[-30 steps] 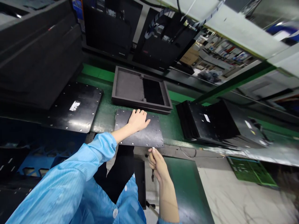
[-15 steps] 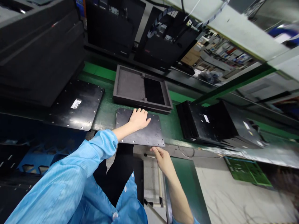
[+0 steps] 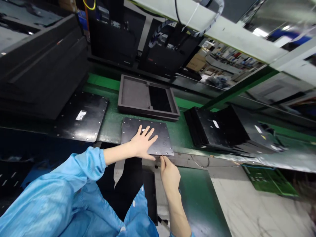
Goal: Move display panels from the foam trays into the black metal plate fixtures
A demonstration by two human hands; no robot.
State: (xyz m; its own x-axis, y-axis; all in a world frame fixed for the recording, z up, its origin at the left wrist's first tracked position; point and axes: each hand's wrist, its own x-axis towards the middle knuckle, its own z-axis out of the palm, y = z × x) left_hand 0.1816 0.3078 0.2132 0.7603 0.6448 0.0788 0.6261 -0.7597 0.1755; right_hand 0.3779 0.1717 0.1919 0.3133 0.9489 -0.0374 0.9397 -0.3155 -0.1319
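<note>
A flat black plate [image 3: 161, 133] with small holes along its edges lies on the green bench, near its front edge. My left hand [image 3: 142, 143] rests flat on the plate with the fingers spread. My right hand [image 3: 169, 173] is just below the plate's front edge, its fingertips pinched together at the edge; I cannot make out what they grip.
A dark foam tray [image 3: 134, 95] with two recesses sits behind the plate. A larger black plate [image 3: 81, 115] lies to the left, under stacked dark trays [image 3: 39, 62]. A stack of black panels [image 3: 217, 128] stands to the right. A green board [image 3: 202, 200] lies below the bench.
My left hand slid from the plate's far side toward its front and spread flat. My right hand rose from lower down to the plate's front edge.
</note>
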